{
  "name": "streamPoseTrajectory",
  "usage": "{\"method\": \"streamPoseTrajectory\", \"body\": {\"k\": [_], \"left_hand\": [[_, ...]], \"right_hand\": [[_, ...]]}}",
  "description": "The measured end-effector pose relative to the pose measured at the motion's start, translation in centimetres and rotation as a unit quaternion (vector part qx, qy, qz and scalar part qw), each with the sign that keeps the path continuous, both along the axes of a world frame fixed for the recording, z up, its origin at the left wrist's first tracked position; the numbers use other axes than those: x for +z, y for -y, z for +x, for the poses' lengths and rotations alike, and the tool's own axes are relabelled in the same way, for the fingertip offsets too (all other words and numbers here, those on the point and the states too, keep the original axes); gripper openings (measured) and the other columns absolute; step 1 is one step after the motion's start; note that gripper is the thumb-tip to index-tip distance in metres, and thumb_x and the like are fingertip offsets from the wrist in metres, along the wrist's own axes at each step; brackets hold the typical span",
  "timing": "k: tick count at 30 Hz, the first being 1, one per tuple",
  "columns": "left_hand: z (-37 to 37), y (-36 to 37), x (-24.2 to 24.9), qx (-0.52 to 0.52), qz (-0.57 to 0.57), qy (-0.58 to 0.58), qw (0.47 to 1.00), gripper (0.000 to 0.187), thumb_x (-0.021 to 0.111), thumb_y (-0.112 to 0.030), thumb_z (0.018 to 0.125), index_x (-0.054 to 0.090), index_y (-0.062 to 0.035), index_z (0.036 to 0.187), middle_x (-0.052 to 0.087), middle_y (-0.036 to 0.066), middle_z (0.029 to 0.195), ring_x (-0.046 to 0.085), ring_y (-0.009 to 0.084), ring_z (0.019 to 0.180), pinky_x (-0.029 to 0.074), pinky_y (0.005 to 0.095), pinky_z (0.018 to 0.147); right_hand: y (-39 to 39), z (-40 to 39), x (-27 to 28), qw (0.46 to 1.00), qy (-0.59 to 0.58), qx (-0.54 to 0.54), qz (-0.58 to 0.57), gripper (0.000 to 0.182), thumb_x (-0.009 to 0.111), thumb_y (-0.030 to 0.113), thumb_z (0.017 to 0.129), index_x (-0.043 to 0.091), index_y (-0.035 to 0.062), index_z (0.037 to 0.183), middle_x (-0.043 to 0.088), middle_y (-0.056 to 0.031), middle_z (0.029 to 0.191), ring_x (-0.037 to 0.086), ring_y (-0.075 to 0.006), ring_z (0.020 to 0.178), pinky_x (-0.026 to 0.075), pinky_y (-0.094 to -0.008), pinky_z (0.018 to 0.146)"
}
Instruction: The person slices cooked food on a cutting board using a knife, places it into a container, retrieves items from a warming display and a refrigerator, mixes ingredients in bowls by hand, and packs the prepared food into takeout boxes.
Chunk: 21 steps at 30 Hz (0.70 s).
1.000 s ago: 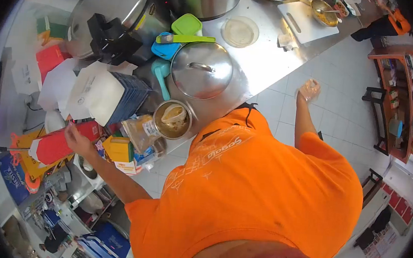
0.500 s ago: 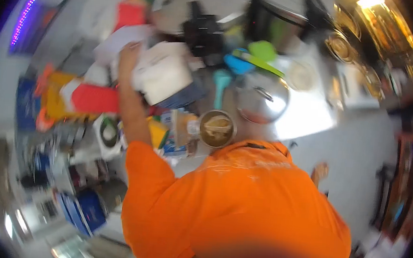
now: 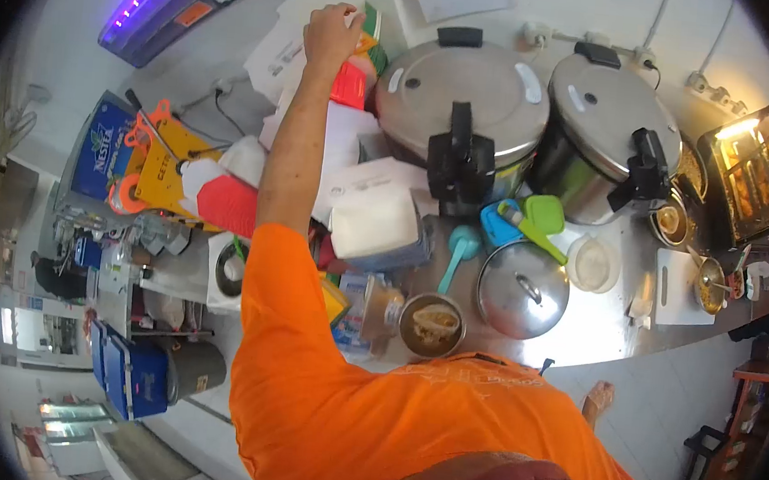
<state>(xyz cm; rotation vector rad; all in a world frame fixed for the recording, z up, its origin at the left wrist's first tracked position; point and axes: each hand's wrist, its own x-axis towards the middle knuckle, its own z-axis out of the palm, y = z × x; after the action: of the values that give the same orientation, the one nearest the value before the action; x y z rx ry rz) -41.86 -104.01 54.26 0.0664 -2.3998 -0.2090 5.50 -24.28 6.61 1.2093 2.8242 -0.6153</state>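
My left hand (image 3: 332,36) reaches far forward over a stack of white cartons (image 3: 277,59). Its fingers are bent and look slightly apart, beside a green and yellow packet (image 3: 372,42) and above a red packet (image 3: 349,85). I make out nothing held in it. Low at my right side hangs my right hand (image 3: 600,398), its fingers loosely curved and holding nothing visible. Nearest my chest on the counter sits a metal bowl (image 3: 408,338) with pale food inside. A teal ladle (image 3: 458,257) lies behind it, next to a round metal lid (image 3: 500,296).
Two large lidded steel cookers (image 3: 464,92) stand at the back. To their right are a lit glass display cabinet (image 3: 756,176) and a white cutting board (image 3: 678,293). White folded paper (image 3: 375,221) and a yellow device (image 3: 163,175) lie left.
My left hand has moved farther forward, from beside the white papers to past the red packet. The view has tilted up, showing more of the cookers and wall. My right hand stays low.
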Motion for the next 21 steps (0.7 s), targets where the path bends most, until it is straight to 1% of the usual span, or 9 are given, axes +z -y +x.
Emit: {"method": "streamPoseTrajectory", "body": {"k": [4,7,8,9,13,15,18,19,21], "left_hand": [[-8.7,1.5,-0.3,0.113,-0.115,0.231,0.96,0.055,0.06,-0.055,0.086,0.071,-0.0084,0.114,0.068,0.021,0.118,0.064,0.0375,0.113,0.047,0.048,0.1],[-17.3,8.2,-2.8,0.162,-0.098,0.204,0.961,0.047,0.061,-0.048,0.087,0.072,-0.0118,0.115,0.068,0.017,0.121,0.063,0.0378,0.116,0.019,0.0828,0.101],[-17.3,8.9,-1.4,0.128,-0.156,0.183,0.962,0.049,0.064,-0.048,0.086,0.069,-0.0109,0.118,0.067,0.018,0.12,0.063,0.0378,0.115,0.027,0.0761,0.099],[-16.2,10.7,0.6,0.076,-0.229,0.135,0.961,0.052,0.067,-0.048,0.084,0.067,-0.0101,0.12,0.066,0.019,0.119,0.062,0.0378,0.114,0.035,0.0694,0.097],[-9.3,5.0,10.1,-0.047,-0.427,-0.086,0.899,0.05,0.072,-0.033,0.087,0.059,-0.0048,0.126,0.064,0.021,0.119,0.062,0.0398,0.108,0.053,0.0481,0.089],[1.5,-7.8,12.2,-0.221,0.169,0.031,0.96,0.058,0.07,-0.034,0.093,0.055,0.0071,0.131,0.063,0.023,0.123,0.063,0.0285,0.109,0.053,0.0361,0.091],[15.7,-18.4,8.6,-0.316,0.164,0.107,0.928,0.035,0.071,-0.022,0.094,0.064,0.0043,0.116,0.068,0.018,0.112,0.067,0.026,0.091,0.052,0.0403,0.084],[18.0,-17.6,4.8,-0.341,-0.161,-0.088,0.922,0.021,0.073,-0.015,0.09,0.067,0.0004,0.102,0.071,0.014,0.101,0.068,0.0257,0.084,0.051,0.0411,0.079],[25.9,-26.5,5.4,-0.518,-0.063,0.116,0.845,0.014,0.074,-0.008,0.081,0.067,-0.0046,0.092,0.069,0.01,0.084,0.064,0.0286,0.074,0.047,0.0379,0.069]], "right_hand": [[0.5,-4.8,-1.4,0.996,0.03,0.086,0.011,0.03,0.056,0.018,0.095,0.06,0.007,0.123,0.064,-0.0179,0.122,0.058,-0.032,0.117,0.045,-0.0435,0.101],[1.7,-5.1,-1.0,0.983,0.075,0.155,0.063,0.031,0.057,0.018,0.095,0.061,0.0113,0.125,0.061,-0.0177,0.128,0.054,-0.0316,0.125,0.038,-0.0447,0.112],[1.8,-3.6,-1.0,0.981,0.091,0.152,0.077,0.032,0.058,0.018,0.094,0.062,0.0131,0.125,0.061,-0.0177,0.129,0.052,-0.0312,0.128,0.034,-0.0451,0.116],[1.3,-1.5,-3.2,0.931,-0.221,0.21,0.201,0.022,0.058,0.02,0.094,0.061,-0.0011,0.096,0.063,-0.0211,0.094,0.059,-0.041,0.091,0.048,-0.0479,0.083],[3.4,1.1,1.9,0.956,-0.251,-0.143,0.042,0.024,0.061,0.024,0.095,0.064,0.0009,0.099,0.066,-0.0186,0.096,0.062,-0.0334,0.092,0.049,-0.0426,0.083],[1.3,2.2,0.8,0.953,-0.239,-0.171,0.074,0.025,0.062,0.027,0.094,0.064,0.0023,0.095,0.069,-0.0179,0.088,0.065,-0.0357,0.08,0.052,-0.0439,0.074],[0.2,2.3,2.1,0.964,-0.188,-0.183,0.043,0.025,0.061,0.03,0.092,0.066,0.0053,0.098,0.069,-0.0193,0.091,0.067,-0.0385,0.085,0.053,-0.0465,0.076],[0.4,1.9,3.0,0.967,-0.188,-0.173,0.011,0.03,0.059,0.033,0.092,0.067,0.0054,0.102,0.07,-0.0203,0.094,0.067,-0.0413,0.089,0.053,-0.0485,0.079],[-1.0,1.2,2.9,0.974,-0.167,-0.152,-0.014,0.031,0.06,0.034,0.091,0.067,0.0056,0.101,0.07,-0.0203,0.097,0.067,-0.0405,0.092,0.053,-0.0478,0.081]]}}
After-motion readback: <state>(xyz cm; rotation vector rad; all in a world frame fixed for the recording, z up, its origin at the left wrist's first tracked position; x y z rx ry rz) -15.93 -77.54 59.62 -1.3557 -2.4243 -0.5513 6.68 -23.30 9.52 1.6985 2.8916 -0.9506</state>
